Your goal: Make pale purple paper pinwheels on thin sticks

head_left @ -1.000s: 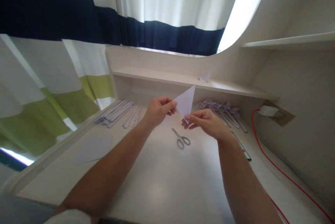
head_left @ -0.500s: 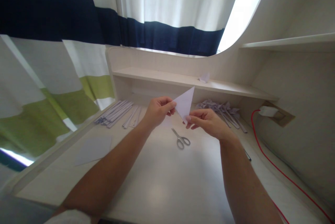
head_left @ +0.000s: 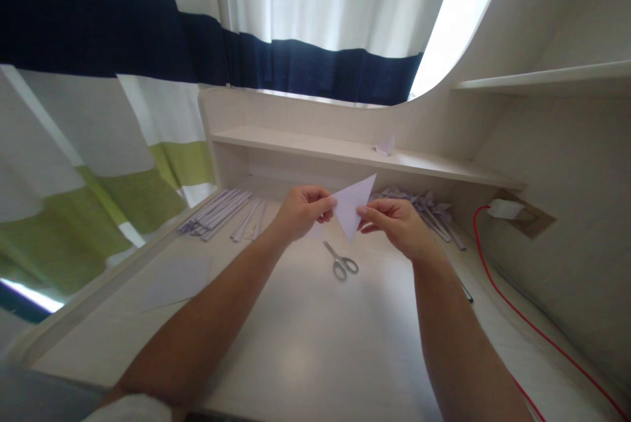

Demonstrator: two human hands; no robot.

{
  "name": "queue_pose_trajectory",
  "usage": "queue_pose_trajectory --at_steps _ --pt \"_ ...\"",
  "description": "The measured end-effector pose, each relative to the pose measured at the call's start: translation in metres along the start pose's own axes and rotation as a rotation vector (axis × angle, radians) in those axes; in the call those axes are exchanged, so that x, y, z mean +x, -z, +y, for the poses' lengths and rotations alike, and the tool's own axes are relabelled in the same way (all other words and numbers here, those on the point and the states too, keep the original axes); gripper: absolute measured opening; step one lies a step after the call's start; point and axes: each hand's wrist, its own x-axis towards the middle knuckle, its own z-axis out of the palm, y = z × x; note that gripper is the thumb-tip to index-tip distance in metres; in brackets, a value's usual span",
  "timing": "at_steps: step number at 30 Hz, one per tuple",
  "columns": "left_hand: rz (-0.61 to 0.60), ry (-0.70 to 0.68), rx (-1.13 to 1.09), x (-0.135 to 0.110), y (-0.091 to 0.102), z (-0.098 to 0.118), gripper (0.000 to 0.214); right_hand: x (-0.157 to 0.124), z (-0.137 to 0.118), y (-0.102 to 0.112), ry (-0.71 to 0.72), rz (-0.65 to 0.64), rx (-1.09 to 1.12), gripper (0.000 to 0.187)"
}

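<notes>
A white triangle of folded paper (head_left: 351, 204) is held up over the desk between my two hands. My left hand (head_left: 306, 211) pinches its left corner between thumb and fingers. On the opposite edge, my right hand (head_left: 389, 221) grips the paper, thumb in front. One point of the triangle aims up and to the right, another straight down. Below the paper, grey-handled scissors (head_left: 340, 263) lie on the desk, blades pointing away from me. The fingers behind the paper are partly hidden.
Rolled paper sticks (head_left: 217, 213) lie at the back left, near a flat white sheet (head_left: 177, 281). Paper pinwheel-like pieces on sticks (head_left: 434, 211) rest at the back right. A small folded paper (head_left: 385, 146) sits on the shelf (head_left: 305, 144). A red cable (head_left: 497, 290) runs along the right.
The paper triangle has turned and shifted slightly right and down. My right hand has moved its grip from the bottom corner up along the right edge.
</notes>
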Motion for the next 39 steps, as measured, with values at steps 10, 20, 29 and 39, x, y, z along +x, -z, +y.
queue_pose_trajectory --at_steps 10,20,29,39 --pt "0.018 -0.036 -0.047 0.0013 0.0014 -0.0036 0.025 -0.0005 -0.0046 -0.0031 -0.011 -0.063 -0.033 0.037" --pt "0.056 -0.051 -0.056 0.0006 0.0023 -0.0035 0.026 -0.0023 -0.0068 -0.0049 -0.037 -0.157 -0.09 0.036" --pt "0.087 -0.059 -0.076 0.0011 0.0015 -0.0046 0.025 -0.0023 -0.0067 -0.006 -0.025 -0.181 -0.079 0.036" --pt "0.098 -0.075 -0.04 -0.0006 -0.001 -0.0009 0.023 0.0015 -0.001 -0.004 -0.002 0.002 0.013 0.034"
